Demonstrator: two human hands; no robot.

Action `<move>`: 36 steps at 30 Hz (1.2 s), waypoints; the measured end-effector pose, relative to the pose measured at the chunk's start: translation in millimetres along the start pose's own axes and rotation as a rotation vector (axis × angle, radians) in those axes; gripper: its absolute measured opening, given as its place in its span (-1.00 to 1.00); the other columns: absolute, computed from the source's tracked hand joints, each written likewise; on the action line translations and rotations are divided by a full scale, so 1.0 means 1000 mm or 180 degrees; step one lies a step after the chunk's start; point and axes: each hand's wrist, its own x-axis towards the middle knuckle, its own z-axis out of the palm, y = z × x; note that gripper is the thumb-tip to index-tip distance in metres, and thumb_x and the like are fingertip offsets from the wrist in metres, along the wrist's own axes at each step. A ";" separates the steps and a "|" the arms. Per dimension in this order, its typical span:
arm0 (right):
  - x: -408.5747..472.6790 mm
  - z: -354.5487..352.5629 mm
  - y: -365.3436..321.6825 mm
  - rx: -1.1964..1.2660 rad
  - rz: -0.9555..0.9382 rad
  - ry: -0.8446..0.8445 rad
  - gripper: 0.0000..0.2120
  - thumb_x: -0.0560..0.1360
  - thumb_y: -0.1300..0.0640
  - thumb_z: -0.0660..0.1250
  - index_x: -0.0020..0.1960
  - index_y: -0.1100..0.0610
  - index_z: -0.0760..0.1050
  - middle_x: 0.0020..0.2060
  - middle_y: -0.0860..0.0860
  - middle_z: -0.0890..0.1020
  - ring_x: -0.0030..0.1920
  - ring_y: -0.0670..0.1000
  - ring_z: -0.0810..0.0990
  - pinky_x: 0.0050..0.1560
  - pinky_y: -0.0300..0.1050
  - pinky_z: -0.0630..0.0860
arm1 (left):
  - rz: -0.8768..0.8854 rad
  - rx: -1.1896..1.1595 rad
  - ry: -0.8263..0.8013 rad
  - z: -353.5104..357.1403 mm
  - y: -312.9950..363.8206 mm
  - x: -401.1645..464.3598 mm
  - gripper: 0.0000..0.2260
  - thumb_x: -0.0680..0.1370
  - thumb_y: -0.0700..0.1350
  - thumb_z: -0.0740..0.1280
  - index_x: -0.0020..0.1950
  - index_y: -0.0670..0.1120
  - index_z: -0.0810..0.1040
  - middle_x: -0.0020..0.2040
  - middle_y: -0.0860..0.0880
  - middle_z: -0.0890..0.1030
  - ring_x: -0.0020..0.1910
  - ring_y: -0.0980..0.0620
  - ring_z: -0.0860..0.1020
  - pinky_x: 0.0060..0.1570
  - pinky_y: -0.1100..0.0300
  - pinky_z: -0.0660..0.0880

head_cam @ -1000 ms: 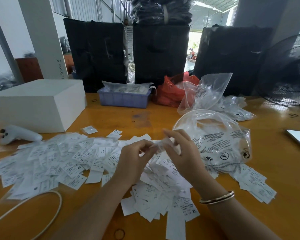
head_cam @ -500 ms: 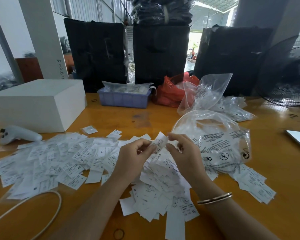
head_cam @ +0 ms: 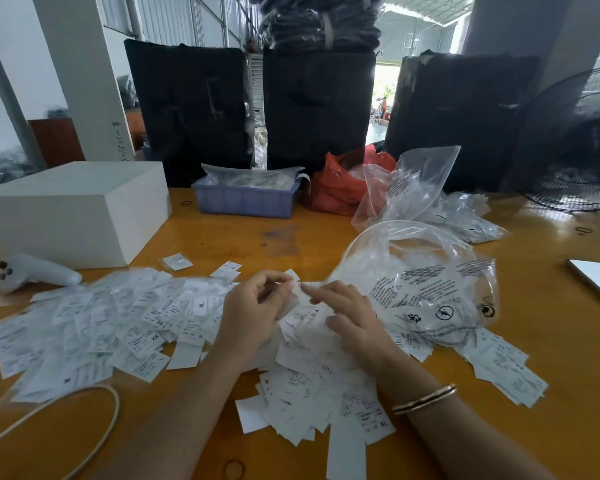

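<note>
Lowered since a moment ago, the left hand (head_cam: 253, 306) pinches a white label (head_cam: 297, 288) in curled fingers just above the label pile (head_cam: 309, 375) on the bench (head_cam: 568, 323); the right hand (head_cam: 352, 317), fingers loosely spread, rests on that pile beside the clear bag (head_cam: 430, 289).

Label sorting on table (head_cam: 551, 393).
Left hand (head_cam: 253, 313) pinches one label (head_cam: 292, 276); right hand (head_cam: 352, 317) rests, fingers extended, on the pile (head_cam: 302, 375).
</note>
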 end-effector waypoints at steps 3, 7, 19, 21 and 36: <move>0.003 -0.005 0.003 0.0682 0.0275 0.0516 -0.42 0.44 0.38 0.05 0.17 -0.27 0.37 -0.05 -0.18 0.48 -0.11 -0.27 0.38 -0.05 -0.31 0.36 | -0.0067 0.0304 0.0508 -0.013 -0.005 0.008 -0.93 0.55 -0.09 0.33 -0.08 0.09 0.56 -0.21 0.10 0.64 -0.43 0.21 0.49 -0.50 0.37 0.41; 0.006 -0.009 0.007 0.1227 0.0672 0.1074 -0.40 0.45 0.53 0.16 0.08 -0.18 0.48 -0.17 -0.10 0.51 -0.24 -0.28 0.46 -0.16 -0.38 0.46 | -0.0172 0.1784 0.1059 -0.037 -0.020 0.016 -0.85 0.56 -0.10 0.34 0.11 -0.02 0.56 -0.05 -0.02 0.64 -0.18 0.08 0.53 -0.19 0.23 0.38; 0.005 -0.004 0.006 0.3219 0.0941 0.1109 -0.65 0.43 0.42 0.34 0.15 0.13 0.52 -0.33 -0.02 0.58 -0.14 0.07 0.67 -0.05 -0.21 0.58 | -0.0171 0.0195 -0.0884 0.000 0.008 -0.003 -0.67 0.41 0.39 0.21 0.04 0.28 0.52 -0.03 0.35 0.58 0.02 0.40 0.49 -0.10 0.54 0.38; 0.005 -0.001 0.005 0.2972 0.0901 0.0958 -0.64 0.43 0.43 0.36 0.15 0.12 0.52 -0.34 -0.04 0.57 -0.17 0.05 0.66 -0.07 -0.21 0.58 | -0.0242 0.0049 -0.1037 0.005 0.005 -0.004 -0.71 0.42 0.37 0.25 0.04 0.29 0.52 -0.03 0.37 0.59 0.01 0.41 0.50 -0.12 0.56 0.38; 0.002 -0.035 0.000 -0.1757 0.0127 -0.1273 -0.56 0.52 -0.01 0.24 0.39 -0.09 0.33 0.24 -0.13 0.41 0.25 -0.09 0.33 0.32 -0.05 0.22 | -0.1216 -0.1080 0.0072 0.002 0.004 0.001 -0.92 0.55 -0.06 0.34 -0.05 -0.03 0.62 -0.18 0.07 0.71 -0.20 0.22 0.64 -0.19 0.27 0.41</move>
